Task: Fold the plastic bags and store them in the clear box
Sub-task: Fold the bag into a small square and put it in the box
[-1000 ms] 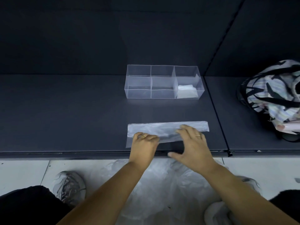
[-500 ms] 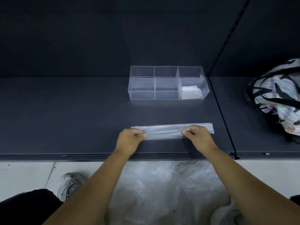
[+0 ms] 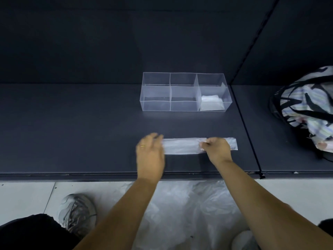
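A translucent plastic bag [image 3: 182, 146], folded into a long narrow strip, lies flat near the front of a dark shelf [image 3: 72, 132]. My right hand [image 3: 217, 150] pinches the strip right of its middle, and the strip's right end sticks out beyond it. My left hand [image 3: 150, 154] is blurred over the strip's left end, which it hides; its grip is unclear. Behind the strip stands the clear box [image 3: 156, 105] with several compartments. A folded white bag [image 3: 210, 103] lies in its front right compartment.
A striped cloth bundle [image 3: 306, 105] sits on the neighbouring shelf section to the right, past a thin divider line [image 3: 246, 132]. On the pale floor below the shelf edge lie crumpled clear plastic bags [image 3: 189, 210]. A grey shoe [image 3: 77, 212] is at the lower left.
The strip has been folded narrower lengthwise since one second ago. Both hands went from pressing flat to pinching it. My left hand has now risen, blurred, at the left end.
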